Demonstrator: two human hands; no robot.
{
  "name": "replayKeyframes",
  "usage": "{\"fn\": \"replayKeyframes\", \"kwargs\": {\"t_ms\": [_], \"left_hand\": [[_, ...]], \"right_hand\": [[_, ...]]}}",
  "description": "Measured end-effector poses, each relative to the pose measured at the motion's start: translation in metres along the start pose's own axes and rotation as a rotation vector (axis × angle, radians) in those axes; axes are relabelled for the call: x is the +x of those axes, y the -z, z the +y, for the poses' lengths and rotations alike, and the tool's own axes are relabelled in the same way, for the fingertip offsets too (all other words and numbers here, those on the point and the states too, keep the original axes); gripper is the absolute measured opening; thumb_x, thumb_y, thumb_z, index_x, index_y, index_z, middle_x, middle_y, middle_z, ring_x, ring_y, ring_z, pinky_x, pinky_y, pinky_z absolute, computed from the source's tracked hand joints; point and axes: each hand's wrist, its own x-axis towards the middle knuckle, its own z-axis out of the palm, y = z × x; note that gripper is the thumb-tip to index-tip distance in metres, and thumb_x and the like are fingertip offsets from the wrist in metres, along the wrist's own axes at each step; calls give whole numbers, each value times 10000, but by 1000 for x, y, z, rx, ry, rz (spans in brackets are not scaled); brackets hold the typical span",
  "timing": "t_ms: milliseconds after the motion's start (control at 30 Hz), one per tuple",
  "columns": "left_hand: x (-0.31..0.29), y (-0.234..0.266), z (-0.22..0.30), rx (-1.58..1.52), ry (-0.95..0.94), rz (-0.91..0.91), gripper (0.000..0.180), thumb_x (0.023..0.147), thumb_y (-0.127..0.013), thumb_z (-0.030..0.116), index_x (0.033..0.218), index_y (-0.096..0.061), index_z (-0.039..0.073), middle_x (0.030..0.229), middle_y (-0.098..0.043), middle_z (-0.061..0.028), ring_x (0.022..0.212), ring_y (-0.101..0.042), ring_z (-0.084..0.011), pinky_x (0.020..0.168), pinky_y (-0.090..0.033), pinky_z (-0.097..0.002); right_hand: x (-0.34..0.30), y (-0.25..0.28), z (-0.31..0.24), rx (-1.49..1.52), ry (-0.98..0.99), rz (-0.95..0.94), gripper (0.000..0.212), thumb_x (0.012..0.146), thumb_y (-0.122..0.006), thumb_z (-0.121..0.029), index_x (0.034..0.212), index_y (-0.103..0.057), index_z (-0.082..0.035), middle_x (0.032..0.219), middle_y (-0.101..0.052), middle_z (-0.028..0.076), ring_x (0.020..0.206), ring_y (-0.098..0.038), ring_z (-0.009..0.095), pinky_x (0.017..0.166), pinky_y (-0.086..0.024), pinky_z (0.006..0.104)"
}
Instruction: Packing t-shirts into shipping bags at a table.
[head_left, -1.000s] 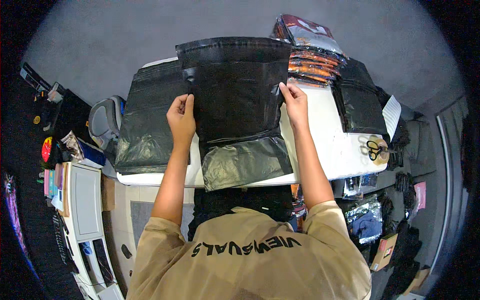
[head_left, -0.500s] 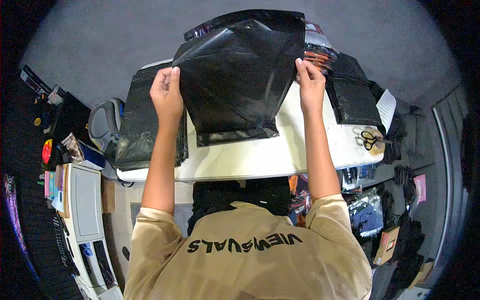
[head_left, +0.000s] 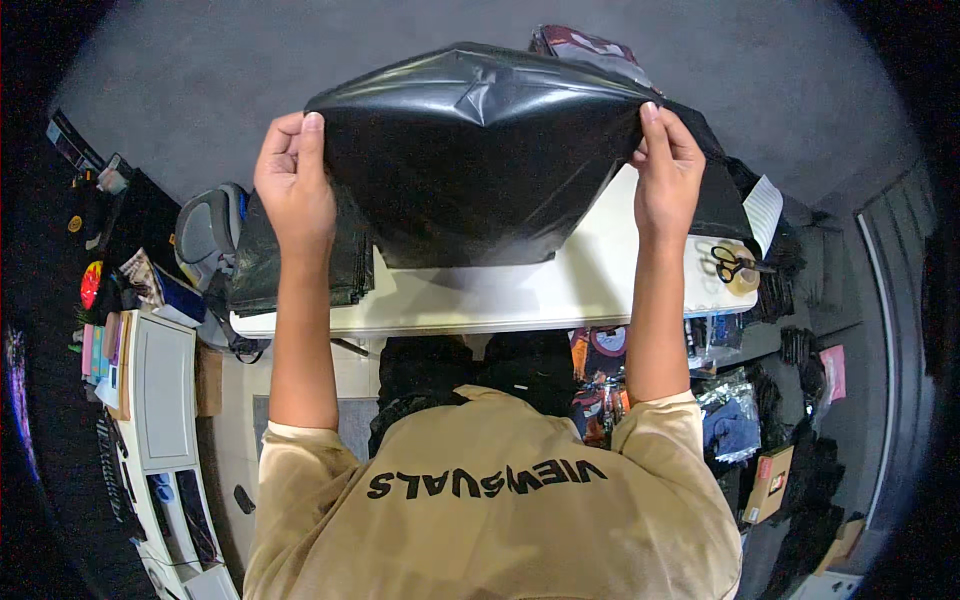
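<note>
A large glossy black plastic mailing bag (head_left: 460,180) is stretched between my two hands above the white table (head_left: 600,270). My left hand (head_left: 295,180) pinches its upper left corner between thumb and fingers. The upper right corner is gripped the same way by my right hand (head_left: 668,165). Along the top the bag bulges, with creases in the middle of its far edge. To the left, partly behind my left forearm, lies a stack of black plastic bags (head_left: 285,265). Behind the held bag, a pile of clear-wrapped packages (head_left: 590,50) shows only in part.
More black bags (head_left: 710,185) lie at the table's right, beside a white sheet (head_left: 763,215). Black scissors (head_left: 735,265) rest near a tape roll (head_left: 742,283) there. A grey chair (head_left: 208,235) stands at left, above a white cabinet (head_left: 168,390). Wrapped garments (head_left: 600,370) sit below the table.
Both hands have moved apart and slightly upward, pulling the black bag wider. Its upper part now bulges and its far edge has shifted.
</note>
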Motion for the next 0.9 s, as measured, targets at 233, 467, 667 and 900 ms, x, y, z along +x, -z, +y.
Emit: {"fn": "replayKeyframes", "kwargs": {"t_ms": [233, 467, 667, 900], "left_hand": [[19, -9, -22, -48, 27, -26, 112, 1125, -609, 121, 1062, -661, 44, 941, -633, 52, 862, -535, -25, 784, -452, -220], [-6, 21, -173, 211, 267, -102, 142, 1105, -633, 185, 994, -620, 96, 868, -513, 89, 815, -454, -31, 737, -387, -228], [-2, 0, -266, 277, 363, -85, 192, 1104, -660, 234, 988, -643, 82, 746, -468, 94, 640, -394, -35, 588, -342, -264], [5, 3, -298, 645, 449, -60, 311, 1034, -717, 262, 997, -745, -46, 882, -785, -150, 820, -723, -182, 803, -552, -343]], "right_hand": [[8, -5, 6, -81, 5, 6, 168, 1072, -730, -211, 1028, -786, -59, 809, -627, -94, 705, -467, 7, 621, -343, 214], [-2, -1, 145, -72, -340, -129, 122, 1097, -660, -147, 1017, -713, -71, 811, -623, -88, 733, -501, 13, 666, -384, 219], [27, 33, 263, -180, -321, -102, 131, 1064, -706, -158, 1007, -695, -40, 788, -644, -57, 735, -516, 24, 656, -410, 238], [44, 19, 310, -590, -313, -89, 295, 996, -785, -299, 1054, -729, -16, 901, -808, 132, 805, -722, 182, 775, -547, 353]]}}
